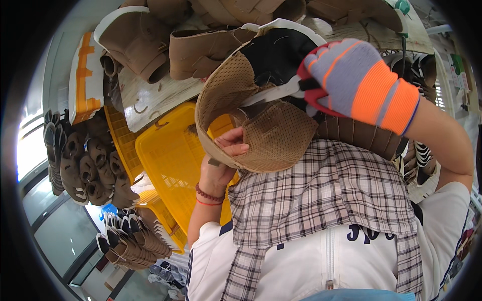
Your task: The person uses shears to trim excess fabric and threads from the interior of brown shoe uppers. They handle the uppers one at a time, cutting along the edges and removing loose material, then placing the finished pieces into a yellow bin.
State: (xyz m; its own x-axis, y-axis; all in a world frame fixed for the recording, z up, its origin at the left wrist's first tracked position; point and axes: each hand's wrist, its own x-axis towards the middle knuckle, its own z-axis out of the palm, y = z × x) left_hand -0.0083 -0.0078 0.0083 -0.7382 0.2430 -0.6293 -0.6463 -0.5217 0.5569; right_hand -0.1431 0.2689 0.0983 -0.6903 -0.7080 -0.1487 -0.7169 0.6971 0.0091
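My bare left hand [230, 145] grips the near left edge of a brown shoe upper [281, 135], its fingers curled over the rim. The upper is held with its opening toward me, showing tan perforated lining and a black patch inside. My right hand [346, 75], in a grey and orange knit glove, is closed around the red handles of a pair of scissors [273, 94]. The silver blades point left into the hollow of the upper, by the lining. Their tips are partly hidden there. A plaid apron [326, 190] lies just below the upper.
More brown shoe uppers [133, 40] lie on the worktable [150, 98] ahead, with thread scraps. A yellow plastic crate [165, 155] stands at my left, beside a white box with orange tape [80, 80]. Bundled uppers [85, 165] are stacked farther left; others sit at the right.
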